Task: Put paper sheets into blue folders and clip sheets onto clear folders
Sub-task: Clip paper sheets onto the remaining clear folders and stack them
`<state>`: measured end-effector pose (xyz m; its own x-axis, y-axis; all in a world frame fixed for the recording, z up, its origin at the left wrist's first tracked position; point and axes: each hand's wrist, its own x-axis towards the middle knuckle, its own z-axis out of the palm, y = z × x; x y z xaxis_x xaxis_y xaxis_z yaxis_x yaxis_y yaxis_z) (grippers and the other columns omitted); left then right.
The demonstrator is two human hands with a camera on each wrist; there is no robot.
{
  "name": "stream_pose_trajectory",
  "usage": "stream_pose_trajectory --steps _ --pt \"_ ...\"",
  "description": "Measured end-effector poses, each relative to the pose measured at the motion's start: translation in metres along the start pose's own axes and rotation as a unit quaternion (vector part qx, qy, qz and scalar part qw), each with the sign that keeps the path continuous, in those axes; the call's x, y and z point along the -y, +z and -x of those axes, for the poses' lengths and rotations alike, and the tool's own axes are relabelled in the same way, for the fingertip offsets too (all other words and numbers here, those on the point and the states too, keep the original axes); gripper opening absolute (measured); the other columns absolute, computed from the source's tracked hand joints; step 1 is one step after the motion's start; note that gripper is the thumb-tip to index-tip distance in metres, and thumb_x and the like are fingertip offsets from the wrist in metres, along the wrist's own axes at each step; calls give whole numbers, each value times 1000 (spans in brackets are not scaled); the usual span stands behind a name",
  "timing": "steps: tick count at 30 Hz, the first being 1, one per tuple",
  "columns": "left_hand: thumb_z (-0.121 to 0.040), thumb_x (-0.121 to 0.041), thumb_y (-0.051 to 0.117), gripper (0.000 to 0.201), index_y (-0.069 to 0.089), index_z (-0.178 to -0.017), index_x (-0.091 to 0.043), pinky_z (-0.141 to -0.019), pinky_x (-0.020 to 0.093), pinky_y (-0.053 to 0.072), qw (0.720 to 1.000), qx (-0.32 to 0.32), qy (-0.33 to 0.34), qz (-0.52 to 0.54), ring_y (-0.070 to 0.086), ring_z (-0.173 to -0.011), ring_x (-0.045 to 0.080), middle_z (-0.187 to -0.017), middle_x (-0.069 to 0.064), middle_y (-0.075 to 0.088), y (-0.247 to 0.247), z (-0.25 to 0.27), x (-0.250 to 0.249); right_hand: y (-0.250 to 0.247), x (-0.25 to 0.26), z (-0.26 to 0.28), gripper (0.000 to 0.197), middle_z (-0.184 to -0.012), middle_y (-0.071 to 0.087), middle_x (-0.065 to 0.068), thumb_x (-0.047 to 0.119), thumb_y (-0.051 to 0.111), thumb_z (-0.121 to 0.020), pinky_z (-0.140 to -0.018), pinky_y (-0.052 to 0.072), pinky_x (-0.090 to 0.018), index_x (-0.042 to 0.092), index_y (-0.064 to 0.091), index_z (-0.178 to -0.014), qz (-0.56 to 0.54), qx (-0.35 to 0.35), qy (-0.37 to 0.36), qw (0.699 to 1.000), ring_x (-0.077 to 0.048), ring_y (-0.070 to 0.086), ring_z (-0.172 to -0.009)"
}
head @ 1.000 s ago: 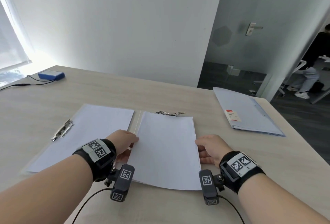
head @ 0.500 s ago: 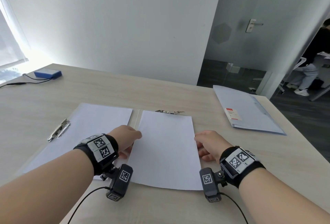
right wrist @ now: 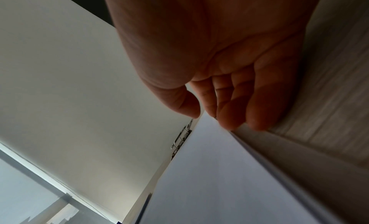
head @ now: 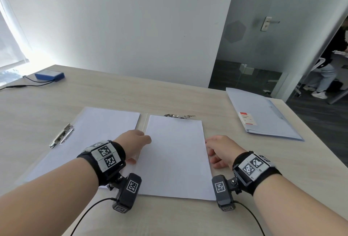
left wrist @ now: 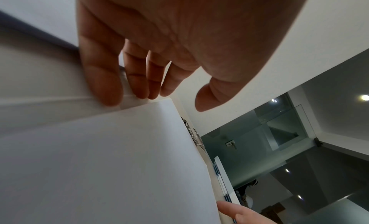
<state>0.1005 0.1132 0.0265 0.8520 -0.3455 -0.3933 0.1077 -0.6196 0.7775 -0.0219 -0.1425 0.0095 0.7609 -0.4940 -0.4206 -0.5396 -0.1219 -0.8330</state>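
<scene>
Left hand [head: 134, 142]: we see it at the left edge of the centre sheet, fingers [left wrist: 103, 79] fairly straight with tips on that edge, thumb lifted clear, gripping nothing
Right hand [head: 221, 150]: we find it at the sheet's right edge, fingers [right wrist: 257, 104] loosely bent with tips at the paper's border, thumb free, nothing clasped
Centre sheet [head: 177, 153]: white paper flat near the table's near edge, between our two hands, its top reaching a metal clip [head: 178, 116]; we cannot tell whether the clip pins it
Left sheet [head: 90, 136]: lying just beside, towards the table's left edge, on a clear folder with its own clip [head: 61, 135] along the left side
Blue folders [head: 261, 115]: closed stack near the table's far right corner, red-and-white label on the cover, well apart from our hands
Blue box [head: 49, 75]: at the far left corner of the table [head: 131, 92], a black cable running from it
</scene>
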Motion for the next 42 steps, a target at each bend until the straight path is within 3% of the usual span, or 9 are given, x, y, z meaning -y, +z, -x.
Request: stream_pose_trajectory --steps 6,12,15,19,25,30,32,36,42 --pt "-87 -32 59 22 60 -109 -29 -80 41 59 1000 -3 21 8 59 -104 23 -115 4 59 -5 -13 2 0 0 -10 22 -76 53 -9 15 51 -90 -48 49 -27 13 65 -107 1 -12 4 1000 -19 49 -50" --pt "-86 -31 60 25 65 -111 -26 -72 35 57 998 8 7 58 54 -113 22 -122 5 57 -12 -34 -2 2 18 -32 20 -79 54 -9 12 54 -91 -48 43 -27 4 63 -106 -86 -56 -43 994 -19 51 -56" --pt "-88 -26 60 19 67 -105 -24 -65 30 53 998 13 10 68 56 -104 19 -115 9 59 -13 -40 3 7 31 -46 21 -98 61 -12 13 56 -94 -63 57 -35 7 61 -114 -187 -41 -47 980 -26 67 -82" --pt "-88 -24 60 17 67 -104 -25 -67 30 53 997 19 19 70 56 -102 18 -110 6 59 -14 -43 12 17 47 -68 24 -117 58 -11 12 53 -96 -82 58 -43 14 54 -120 -234 -36 -27 971 -30 65 -106" --pt "-88 -26 59 18 67 -104 -25 -68 30 54 997 23 26 67 57 -100 20 -105 4 58 -15 -44 14 36 70 -88 42 -108 60 -13 4 48 -96 -101 51 -48 14 48 -137 -215 -72 -46 973 -33 61 -117" --pt "-91 -25 55 22 65 -112 -24 -60 23 49 998 24 35 43 55 -76 16 -103 0 58 -15 -41 13 51 91 -100 62 -117 61 -6 16 54 -85 -91 53 -39 19 45 -145 2 -69 -131 989 -19 61 -96" --pt "-92 -26 55 23 65 -113 -24 -59 21 47 998 24 38 39 55 -72 15 -103 0 58 -15 -40 14 59 98 -99 61 -138 57 -5 13 50 -90 -86 46 -30 18 39 -150 120 -18 -167 978 -21 60 -109" --pt "-92 -27 54 21 65 -110 -25 -58 20 46 998 35 38 31 55 -70 13 -99 -1 57 -15 -38 13 74 105 -103 66 -160 38 -4 9 39 -91 -113 34 -33 22 31 -155 402 29 -194 894 -26 39 -144" --pt "-92 -28 54 22 65 -111 -24 -62 21 49 998 39 39 29 56 -65 14 -89 -4 54 -17 -39 13 88 108 -100 72 -161 34 -2 3 35 -90 -114 36 -40 28 27 -157 576 30 -181 796 -29 39 -143"
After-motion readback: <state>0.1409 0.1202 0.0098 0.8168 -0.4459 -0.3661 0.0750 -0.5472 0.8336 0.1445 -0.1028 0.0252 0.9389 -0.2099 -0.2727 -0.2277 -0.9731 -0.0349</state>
